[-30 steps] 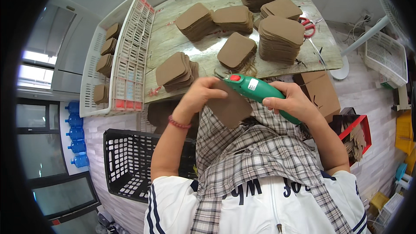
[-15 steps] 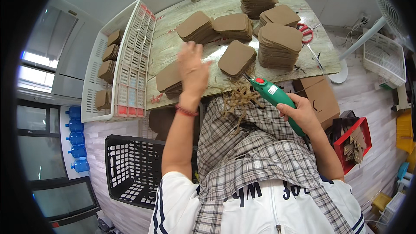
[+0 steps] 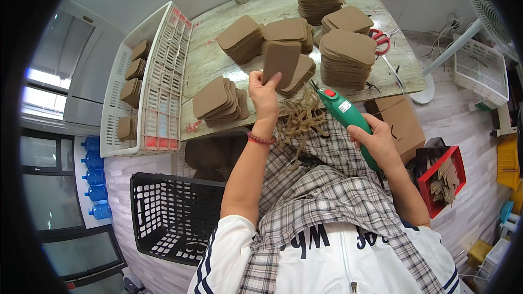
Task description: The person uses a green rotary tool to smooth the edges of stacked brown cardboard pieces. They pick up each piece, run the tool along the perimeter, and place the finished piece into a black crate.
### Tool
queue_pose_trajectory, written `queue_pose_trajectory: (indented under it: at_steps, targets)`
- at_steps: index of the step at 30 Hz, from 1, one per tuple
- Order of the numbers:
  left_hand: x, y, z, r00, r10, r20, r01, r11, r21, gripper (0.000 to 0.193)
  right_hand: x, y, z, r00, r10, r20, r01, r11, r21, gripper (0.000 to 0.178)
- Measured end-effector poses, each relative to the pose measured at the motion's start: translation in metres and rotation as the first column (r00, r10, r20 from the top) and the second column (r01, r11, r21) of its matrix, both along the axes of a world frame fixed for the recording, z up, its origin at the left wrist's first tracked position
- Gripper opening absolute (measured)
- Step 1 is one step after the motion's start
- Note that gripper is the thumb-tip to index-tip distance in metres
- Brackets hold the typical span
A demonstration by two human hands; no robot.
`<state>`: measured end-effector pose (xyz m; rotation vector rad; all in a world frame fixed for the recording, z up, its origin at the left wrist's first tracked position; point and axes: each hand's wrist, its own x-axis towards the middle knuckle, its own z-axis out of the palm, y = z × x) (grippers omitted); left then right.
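Note:
Pinched between the thumb and fingers of my left hand [image 3: 264, 93] is a brown rounded-corner fabric piece [image 3: 281, 60], raised in front of a small stack of like pieces [image 3: 300, 76]. My right hand [image 3: 377, 140] is wrapped round a green handheld electric cutter [image 3: 348, 114] with a red button, its tip pointing up toward that small stack. A tangle of tan trimmed strips [image 3: 302, 118] hangs from the table's near edge, by my lap. Left of my left hand, a fanned stack of brown pieces [image 3: 213, 99] rests on the table.
More brown stacks [image 3: 347, 57] stand farther back on the table [image 3: 261, 8], with red-handled scissors [image 3: 381, 42] at the right. A white crate [image 3: 160, 92] with brown pieces is at the left. Below are a black crate [image 3: 169, 215] and a red box [image 3: 460, 177]; a fan [image 3: 487, 11] stands right.
My left hand has moved right from beside the left stack and now holds up a brown piece. My right hand keeps the cutter in nearly the same place.

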<state>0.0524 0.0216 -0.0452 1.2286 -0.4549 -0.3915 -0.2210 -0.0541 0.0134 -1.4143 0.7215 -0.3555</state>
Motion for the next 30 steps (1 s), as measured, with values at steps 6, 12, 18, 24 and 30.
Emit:
queue_pose_trajectory:
  at_steps: [6, 12, 18, 24, 30]
  targets:
    - [-0.018, 0.001, 0.034, 0.851, -0.188, -0.49, -0.088, 0.869, -0.486, 0.031, 0.016, 0.004, 0.014, 0.998, -0.053, 0.038, 0.056, 0.996, -0.066, 0.032]
    - [-0.029, -0.011, 0.034, 0.76, -0.305, -0.575, -0.139, 0.787, -0.601, 0.034, 0.025, 0.007, 0.019, 0.996, -0.062, 0.066, 0.068, 0.993, -0.093, 0.033]
    - [-0.04, -0.015, 0.026, 0.747, -0.321, -0.582, -0.128, 0.79, -0.6, 0.036, 0.029, 0.01, 0.024, 0.995, -0.074, 0.063, 0.081, 0.99, -0.118, 0.034]
    - [-0.053, -0.015, 0.021, 0.756, -0.324, -0.57, -0.085, 0.814, -0.575, 0.036, 0.031, 0.007, 0.029, 0.994, -0.085, 0.073, 0.095, 0.985, -0.141, 0.035]
    - [-0.071, -0.014, 0.021, 0.755, -0.372, -0.541, 0.006, 0.828, -0.561, 0.032, 0.035, 0.0, 0.036, 0.992, -0.091, 0.087, 0.104, 0.982, -0.156, 0.033]
